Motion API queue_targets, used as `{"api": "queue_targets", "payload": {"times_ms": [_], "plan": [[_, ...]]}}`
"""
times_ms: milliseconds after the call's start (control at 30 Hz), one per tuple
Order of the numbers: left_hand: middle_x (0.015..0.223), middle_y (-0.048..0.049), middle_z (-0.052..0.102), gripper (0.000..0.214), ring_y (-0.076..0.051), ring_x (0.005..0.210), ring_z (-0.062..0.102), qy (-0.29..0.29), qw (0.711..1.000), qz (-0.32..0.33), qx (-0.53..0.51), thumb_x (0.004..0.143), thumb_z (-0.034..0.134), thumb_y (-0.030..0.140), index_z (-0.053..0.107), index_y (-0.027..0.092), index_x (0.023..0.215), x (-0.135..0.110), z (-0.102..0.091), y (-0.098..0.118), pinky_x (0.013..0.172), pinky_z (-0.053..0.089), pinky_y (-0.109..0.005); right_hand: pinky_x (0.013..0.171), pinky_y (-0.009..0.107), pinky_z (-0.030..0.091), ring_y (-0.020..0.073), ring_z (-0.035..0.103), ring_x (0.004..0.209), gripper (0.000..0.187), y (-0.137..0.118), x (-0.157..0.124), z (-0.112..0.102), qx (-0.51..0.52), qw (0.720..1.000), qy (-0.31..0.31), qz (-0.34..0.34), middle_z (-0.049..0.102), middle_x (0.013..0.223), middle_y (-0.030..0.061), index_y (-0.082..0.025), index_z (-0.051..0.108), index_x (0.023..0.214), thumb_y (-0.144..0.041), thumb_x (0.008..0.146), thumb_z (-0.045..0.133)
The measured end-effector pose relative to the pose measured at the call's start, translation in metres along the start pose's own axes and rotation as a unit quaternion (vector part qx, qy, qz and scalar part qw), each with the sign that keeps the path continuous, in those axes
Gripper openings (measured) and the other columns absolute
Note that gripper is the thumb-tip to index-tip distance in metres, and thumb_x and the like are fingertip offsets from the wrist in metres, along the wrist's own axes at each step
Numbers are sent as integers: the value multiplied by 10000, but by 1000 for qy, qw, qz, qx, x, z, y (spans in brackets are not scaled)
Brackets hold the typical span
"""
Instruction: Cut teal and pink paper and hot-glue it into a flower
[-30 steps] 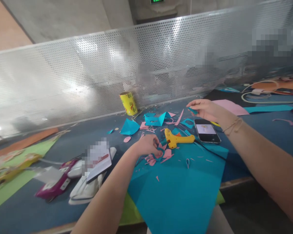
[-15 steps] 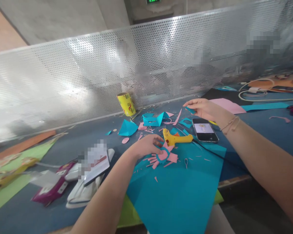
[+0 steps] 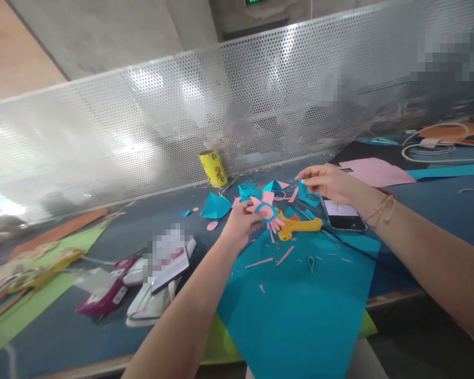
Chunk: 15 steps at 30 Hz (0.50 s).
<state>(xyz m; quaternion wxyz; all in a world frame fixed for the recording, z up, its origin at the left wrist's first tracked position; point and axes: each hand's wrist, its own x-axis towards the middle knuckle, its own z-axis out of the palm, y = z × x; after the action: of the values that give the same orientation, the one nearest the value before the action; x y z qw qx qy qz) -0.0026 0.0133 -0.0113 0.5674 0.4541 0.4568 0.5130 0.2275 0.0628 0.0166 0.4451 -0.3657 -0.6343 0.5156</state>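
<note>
My left hand [image 3: 243, 223] pinches a pink-and-blue paper flower [image 3: 267, 212], raised above the table, its pink petals and strips fanning out round a blue ring. Between the fingertips of my right hand [image 3: 327, 181] is a small piece of blue paper [image 3: 302, 187]. A yellow glue gun [image 3: 302, 226] lies just right of the flower, its nozzle end partly behind it. Under both hands spreads a large blue sheet [image 3: 296, 310] with thin pink scraps on it. Close below my right hand lies a phone [image 3: 344, 221] with a lit screen.
Blue paper offcuts [image 3: 216, 206] lie behind my hands, near a yellow cardboard tube [image 3: 213, 168]. A perforated metal screen [image 3: 174, 116] closes the back. On the left are a second phone [image 3: 170, 271] and a purple packet [image 3: 102, 297]. The glue gun's black cord [image 3: 349, 246] runs right.
My left hand has lifted the flower off the blue sheet and moved it up, away from me. Pink strips stay behind on the sheet. My right hand still holds its blue piece.
</note>
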Motion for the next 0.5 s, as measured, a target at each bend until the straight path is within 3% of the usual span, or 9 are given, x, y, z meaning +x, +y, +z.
{"api": "queue_targets", "payload": {"times_ms": [133, 333, 500], "plan": [[728, -28, 629, 268, -128, 672, 615, 49, 998, 5, -43, 545, 692, 46, 542, 139, 748, 1, 3, -3, 650, 514, -272, 579, 263, 448, 99, 495, 588, 141, 1, -2, 9, 23, 999, -21, 19, 587, 718, 17, -193, 642, 812, -193, 672, 635], [714, -42, 633, 218, -125, 664, 619, 56, 996, -10, -66, 575, 681, 37, 560, 116, 738, 2, 8, -7, 644, 519, -247, 629, 252, 463, 91, 520, 632, 152, 6, -4, 22, 52, 997, -47, 26, 591, 775, 24, -174, 652, 822, -148, 673, 633], [734, -51, 639, 207, -134, 686, 626, 67, 995, -8, -72, 605, 656, 27, 546, 116, 757, 1, 8, -8, 631, 524, -243, 589, 249, 452, 87, 505, 584, 129, -7, -4, 3, 74, 997, 9, -21, 580, 701, 11, -177, 651, 813, -150, 694, 611]]}}
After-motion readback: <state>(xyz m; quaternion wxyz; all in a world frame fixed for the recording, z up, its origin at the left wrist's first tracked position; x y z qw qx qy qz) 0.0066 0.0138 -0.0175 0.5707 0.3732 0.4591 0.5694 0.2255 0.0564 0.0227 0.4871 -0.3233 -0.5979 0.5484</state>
